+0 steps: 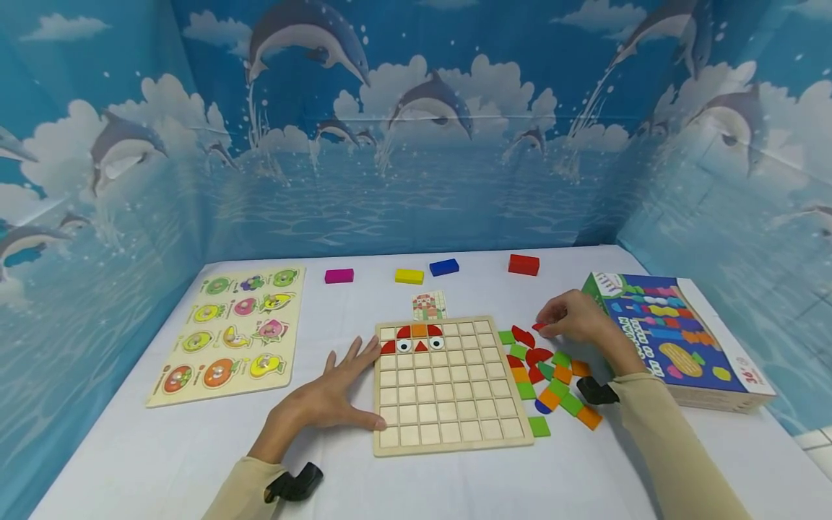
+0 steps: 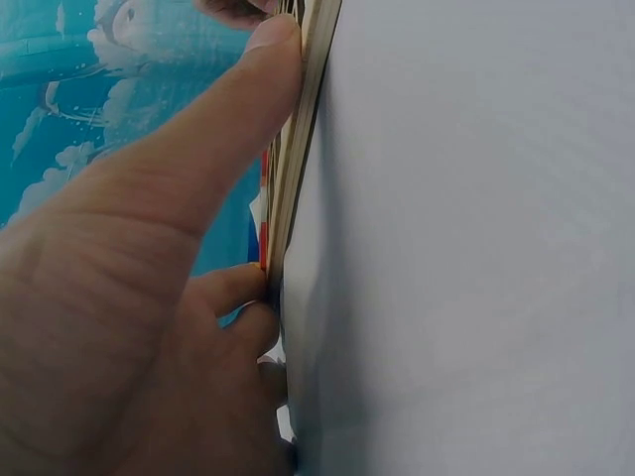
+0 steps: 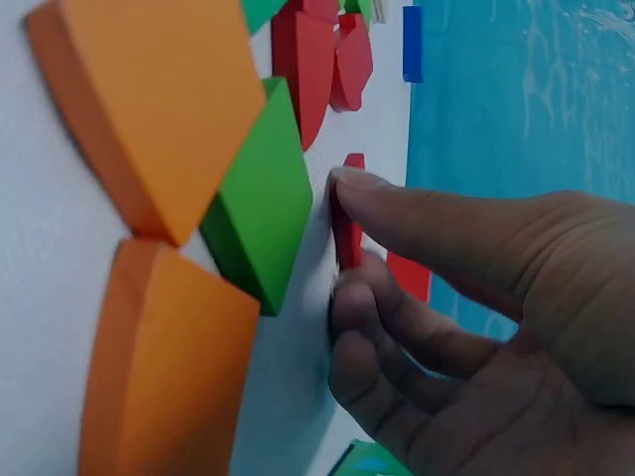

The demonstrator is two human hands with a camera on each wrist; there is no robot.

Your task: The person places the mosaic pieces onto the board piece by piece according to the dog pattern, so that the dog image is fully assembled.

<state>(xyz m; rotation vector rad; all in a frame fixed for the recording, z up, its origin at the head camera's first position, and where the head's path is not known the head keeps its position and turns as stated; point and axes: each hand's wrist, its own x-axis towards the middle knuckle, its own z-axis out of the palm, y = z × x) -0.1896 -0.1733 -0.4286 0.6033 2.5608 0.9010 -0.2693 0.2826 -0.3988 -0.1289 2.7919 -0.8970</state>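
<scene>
The right hand [image 1: 576, 318] pinches a red piece [image 3: 347, 235] between thumb and fingers, just beside the loose blocks [image 1: 558, 387] and to the right of the grid board [image 1: 453, 392]. The right wrist view shows the piece nearly edge-on, its long axis running up and down that picture; in the head view its visible end points left, towards the board. The left hand [image 1: 331, 396], fingers spread and unclenched, touches the board's left edge. Thumb and fingertips cover part of the red piece, so its full outline cannot be told. The left wrist view catches the board edge-on, cut off at the top, its cells unreadable.
</scene>
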